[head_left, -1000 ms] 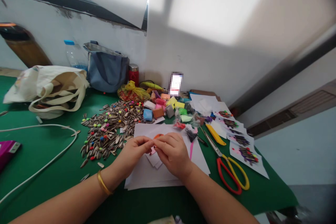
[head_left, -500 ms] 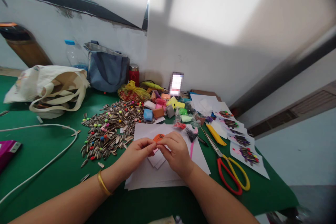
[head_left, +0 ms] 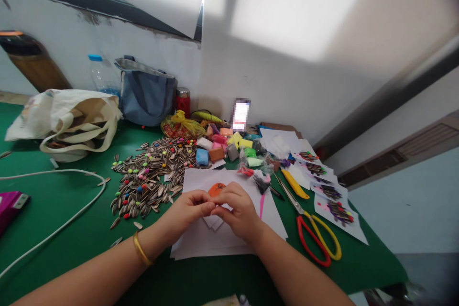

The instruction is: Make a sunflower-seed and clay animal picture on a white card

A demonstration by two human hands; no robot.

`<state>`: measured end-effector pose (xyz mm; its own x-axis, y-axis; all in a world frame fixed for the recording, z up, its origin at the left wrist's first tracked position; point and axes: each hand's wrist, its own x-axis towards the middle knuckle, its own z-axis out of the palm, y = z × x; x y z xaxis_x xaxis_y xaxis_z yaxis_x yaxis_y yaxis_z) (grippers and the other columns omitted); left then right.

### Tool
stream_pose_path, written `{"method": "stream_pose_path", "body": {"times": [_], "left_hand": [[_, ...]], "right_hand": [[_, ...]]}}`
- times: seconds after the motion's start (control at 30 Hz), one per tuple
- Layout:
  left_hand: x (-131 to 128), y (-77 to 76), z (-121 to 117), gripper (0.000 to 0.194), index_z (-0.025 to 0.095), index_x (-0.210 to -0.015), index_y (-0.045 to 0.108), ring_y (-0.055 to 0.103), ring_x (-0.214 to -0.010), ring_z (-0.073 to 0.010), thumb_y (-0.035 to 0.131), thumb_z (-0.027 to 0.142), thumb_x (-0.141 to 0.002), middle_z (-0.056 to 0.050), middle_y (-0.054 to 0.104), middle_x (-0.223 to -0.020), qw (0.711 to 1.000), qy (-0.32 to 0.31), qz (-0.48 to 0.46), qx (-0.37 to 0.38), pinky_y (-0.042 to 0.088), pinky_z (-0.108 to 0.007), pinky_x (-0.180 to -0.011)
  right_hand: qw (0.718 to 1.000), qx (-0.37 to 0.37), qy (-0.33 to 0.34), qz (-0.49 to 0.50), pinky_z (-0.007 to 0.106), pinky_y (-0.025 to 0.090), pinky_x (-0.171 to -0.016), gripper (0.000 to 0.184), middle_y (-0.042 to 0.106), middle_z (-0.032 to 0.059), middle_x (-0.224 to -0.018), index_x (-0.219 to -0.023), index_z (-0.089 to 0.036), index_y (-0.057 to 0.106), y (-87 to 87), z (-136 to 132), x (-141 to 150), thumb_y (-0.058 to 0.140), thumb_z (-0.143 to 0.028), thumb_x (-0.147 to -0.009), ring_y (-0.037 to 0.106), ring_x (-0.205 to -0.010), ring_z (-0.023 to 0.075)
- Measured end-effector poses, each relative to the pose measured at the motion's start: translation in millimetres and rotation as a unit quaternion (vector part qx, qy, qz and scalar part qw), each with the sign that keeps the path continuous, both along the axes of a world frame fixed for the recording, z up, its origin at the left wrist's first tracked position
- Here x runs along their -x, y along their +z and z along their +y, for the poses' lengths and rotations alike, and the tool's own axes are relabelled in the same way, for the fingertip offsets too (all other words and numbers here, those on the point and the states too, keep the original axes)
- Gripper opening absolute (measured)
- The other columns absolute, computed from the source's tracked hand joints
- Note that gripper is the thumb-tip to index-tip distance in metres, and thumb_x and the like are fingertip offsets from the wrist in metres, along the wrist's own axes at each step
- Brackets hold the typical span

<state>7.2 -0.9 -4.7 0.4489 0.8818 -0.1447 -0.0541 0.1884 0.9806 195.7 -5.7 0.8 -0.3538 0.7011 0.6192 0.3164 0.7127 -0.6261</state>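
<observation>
Green desk [head_left: 71,210], pale wall [head_left: 154,48] behind. Orange disc [head_left: 215,188] lay on white paper stack [head_left: 208,247], seemingly unfinished. Above stack, left hand [head_left: 191,210] and right hand [head_left: 241,211] met, fingers pinched together; anything held was hidden. Right of stack, four seed-decorated sheets [head_left: 353,229] looked done.

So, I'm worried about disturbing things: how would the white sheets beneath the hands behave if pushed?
The white sheets would probably bend easily, as they look thin. They'd likely slide apart, since their edges already lie uneven. The pink strip on top might shift with them.
</observation>
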Motion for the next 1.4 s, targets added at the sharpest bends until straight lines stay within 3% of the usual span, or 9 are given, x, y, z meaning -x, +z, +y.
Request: {"method": "stream_pose_path", "body": {"times": [0.13,0.3,0.5,0.77,0.93,1.1,1.23,1.4], "left_hand": [[-0.5,0.8,-1.2,0.031,0.015,-0.078,0.069,0.048,-0.07,-0.0133,0.069,0.046,-0.082,0.001,0.058,-0.071,1.0,-0.019,0.015,0.01,0.038,-0.025,-0.067],[-1.6,4.6,-1.9,0.033,0.016,-0.077,0.067,0.048,-0.069,-0.0139,0.068,0.049,-0.081,0.001,0.057,-0.071,1.0,-0.011,0.022,0.009,0.039,-0.026,-0.067],[-2.1,7.6,-0.7,0.036,0.016,-0.076,0.067,0.05,-0.071,-0.0148,0.063,0.051,-0.084,0.0,0.058,-0.071,0.997,0.008,0.061,-0.041,0.041,-0.026,-0.068],[-1.0,3.0,3.5,0.025,0.016,-0.083,0.07,0.055,-0.073,-0.0159,0.068,0.041,-0.082,-0.001,0.064,-0.076,0.994,0.035,0.061,-0.083,0.044,-0.027,-0.07],[0.8,-0.3,3.2,0.019,0.019,-0.082,0.07,0.059,-0.075,-0.0167,0.068,0.037,-0.085,-0.002,0.065,-0.078,0.976,0.058,0.106,-0.183,0.045,-0.028,-0.072],[2.1,1.1,1.7,0.016,0.021,-0.082,0.072,0.059,-0.079,-0.0176,0.066,0.036,-0.087,-0.003,0.066,-0.082,0.941,0.064,0.184,-0.276,0.045,-0.029,-0.074],[1.1,1.2,2.3,0.022,0.02,-0.075,0.068,0.057,-0.073,-0.0172,0.066,0.039,-0.085,-0.003,0.065,-0.076,0.951,0.058,0.177,-0.245,0.044,-0.029,-0.071],[0.9,2.2,4.5,0.03,0.018,-0.072,0.066,0.056,-0.069,-0.0167,0.063,0.046,-0.084,-0.001,0.062,-0.07,0.979,0.077,0.109,-0.155,0.044,-0.028,-0.067]], "right_hand": [[0.999,-0.02,-0.024,-0.018,0.034,0.045,-0.075,0.021,0.064,0.0045,-0.08,-0.088,-0.022,0.071,-3.0,-0.5,-1.1,0.062,-0.04,-0.093,0.058,-0.08,0.0189],[0.998,-0.032,-0.028,-0.041,0.036,0.045,-0.077,0.022,0.065,0.0052,-0.082,-0.093,-0.022,0.072,-1.3,-1.3,-1.6,0.059,-0.04,-0.095,0.057,-0.082,0.0201],[0.999,0.001,-0.026,-0.038,0.036,0.047,-0.078,0.015,0.067,0.0049,-0.085,-0.096,-0.023,0.072,0.3,-0.3,-0.7,0.063,-0.034,-0.093,0.059,-0.084,0.0198],[0.999,0.029,-0.041,-0.018,0.035,0.048,-0.084,0.011,0.069,0.0047,-0.093,-0.099,-0.023,0.068,-3.1,0.1,0.4,0.062,-0.019,-0.091,0.061,-0.093,0.0195],[0.997,0.062,-0.026,-0.033,0.035,0.047,-0.085,0.009,0.07,0.004,-0.093,-0.099,-0.022,0.067,-0.7,1.5,-0.1,0.061,-0.023,-0.093,0.061,-0.093,0.0194],[0.997,0.043,-0.046,-0.038,0.035,0.047,-0.081,0.003,0.07,0.0035,-0.089,-0.09,-0.023,0.067,-0.6,1.7,0.4,0.063,-0.023,-0.091,0.062,-0.089,0.0198],[0.998,0.021,-0.05,-0.035,0.035,0.048,-0.08,0.003,0.07,0.0031,-0.087,-0.091,-0.023,0.067,-2.3,-0.1,1.6,0.065,-0.022,-0.09,0.062,-0.088,0.0196],[0.999,0.004,-0.029,-0.022,0.037,0.051,-0.086,0.024,0.07,0.0053,-0.099,-0.113,-0.027,0.067,-2.2,-0.8,2.2,0.057,-0.017,-0.094,0.062,-0.096,0.0199]]}}
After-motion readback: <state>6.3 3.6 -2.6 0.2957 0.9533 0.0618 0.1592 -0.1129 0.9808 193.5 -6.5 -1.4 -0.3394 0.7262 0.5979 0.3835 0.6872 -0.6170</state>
